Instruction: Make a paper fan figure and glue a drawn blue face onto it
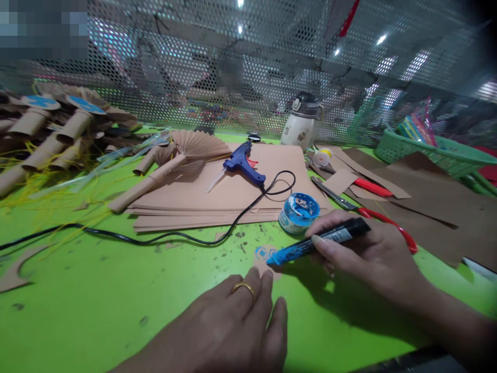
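Observation:
A small brown paper piece [266,261] with blue ring marks lies on the green table. My left hand [240,316], a gold ring on one finger, lies flat with its fingertips on the paper's lower edge. In my right hand [349,251] is a blue marker [318,242], tilted so that its blue tip meets the paper beside the rings. Just behind the marker stands an open jar of blue paint [298,212]. Part of the paper is hidden under my left fingers.
A blue glue gun [244,165] with a black cord rests on stacked brown paper [287,160]. Red-handled scissors [368,212], a bottle [298,127] and a green basket [435,151] are right of it. Paper fans and tubes [73,124] pile up at the left.

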### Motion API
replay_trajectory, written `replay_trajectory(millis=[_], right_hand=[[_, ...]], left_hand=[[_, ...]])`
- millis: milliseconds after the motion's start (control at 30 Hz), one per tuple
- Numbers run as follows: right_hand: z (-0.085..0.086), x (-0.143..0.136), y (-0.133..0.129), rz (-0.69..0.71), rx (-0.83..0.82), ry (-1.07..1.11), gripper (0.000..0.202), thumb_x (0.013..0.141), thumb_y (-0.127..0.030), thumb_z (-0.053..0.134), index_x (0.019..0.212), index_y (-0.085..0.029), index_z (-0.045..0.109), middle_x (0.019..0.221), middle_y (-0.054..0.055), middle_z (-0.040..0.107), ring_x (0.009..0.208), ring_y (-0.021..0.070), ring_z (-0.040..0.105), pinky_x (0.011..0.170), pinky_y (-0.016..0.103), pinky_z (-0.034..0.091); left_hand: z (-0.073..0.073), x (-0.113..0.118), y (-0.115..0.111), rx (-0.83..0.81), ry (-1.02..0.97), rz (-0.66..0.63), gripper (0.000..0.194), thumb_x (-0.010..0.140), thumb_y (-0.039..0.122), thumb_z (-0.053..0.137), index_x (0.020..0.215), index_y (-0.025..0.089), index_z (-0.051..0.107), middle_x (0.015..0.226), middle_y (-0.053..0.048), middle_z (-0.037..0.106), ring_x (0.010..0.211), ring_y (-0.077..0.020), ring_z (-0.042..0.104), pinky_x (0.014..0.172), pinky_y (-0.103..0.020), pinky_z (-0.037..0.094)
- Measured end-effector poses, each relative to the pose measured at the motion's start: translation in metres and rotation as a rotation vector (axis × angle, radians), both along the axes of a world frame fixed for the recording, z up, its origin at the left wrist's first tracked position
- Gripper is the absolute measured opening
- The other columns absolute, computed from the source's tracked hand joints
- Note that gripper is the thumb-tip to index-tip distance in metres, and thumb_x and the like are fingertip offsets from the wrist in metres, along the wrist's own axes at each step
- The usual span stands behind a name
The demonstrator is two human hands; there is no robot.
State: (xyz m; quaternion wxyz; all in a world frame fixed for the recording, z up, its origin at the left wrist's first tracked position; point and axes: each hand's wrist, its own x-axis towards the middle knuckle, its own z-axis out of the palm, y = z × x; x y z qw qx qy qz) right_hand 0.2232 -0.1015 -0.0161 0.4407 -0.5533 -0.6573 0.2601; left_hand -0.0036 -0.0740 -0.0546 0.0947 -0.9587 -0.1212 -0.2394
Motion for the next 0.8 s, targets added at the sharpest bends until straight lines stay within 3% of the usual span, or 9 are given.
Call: replay_trajectory(millis=[133,400,800], right_hand=[[-0.002,0.0005,-0.0006,-0.071,0.026,0.044,0.003,0.082,-0.022,0.065,0.081,-0.02,0.066,0.058,-0.001,0.061,0.044,0.011,0.056,0.039,0.02,0.047],[-0.0012,0.0004,0.0004,-0.076,0.094,-0.006,0.002,0.08,-0.017,0.066,0.08,-0.019,0.067,0.06,-0.002,0.061,0.045,0.0084,0.055,0.042,0.017,0.046],[-0.0032,-0.0007,0.0001,0.019,-0.07,0.114,0.003,0.084,-0.022,0.064,0.086,-0.019,0.065,0.06,-0.001,0.061,0.046,0.0094,0.056,0.043,0.018,0.049]], left_hand=[[-0.0012,0.0007,0.0008,-0.004,0.0,0.004,0.021,0.092,0.02,0.043,0.094,0.013,0.063,0.105,-0.017,0.069,0.098,-0.0284,0.066,0.079,-0.04,0.056],[-0.0012,-0.0008,-0.0025,-0.017,-0.007,0.011,0.026,0.093,0.018,0.038,0.095,0.012,0.063,0.105,-0.017,0.069,0.098,-0.0272,0.066,0.081,-0.04,0.056],[0.0013,0.0008,-0.0022,0.012,-0.024,0.017,0.025,0.093,0.017,0.039,0.088,0.013,0.063,0.1,-0.017,0.071,0.094,-0.0273,0.067,0.078,-0.038,0.056]])
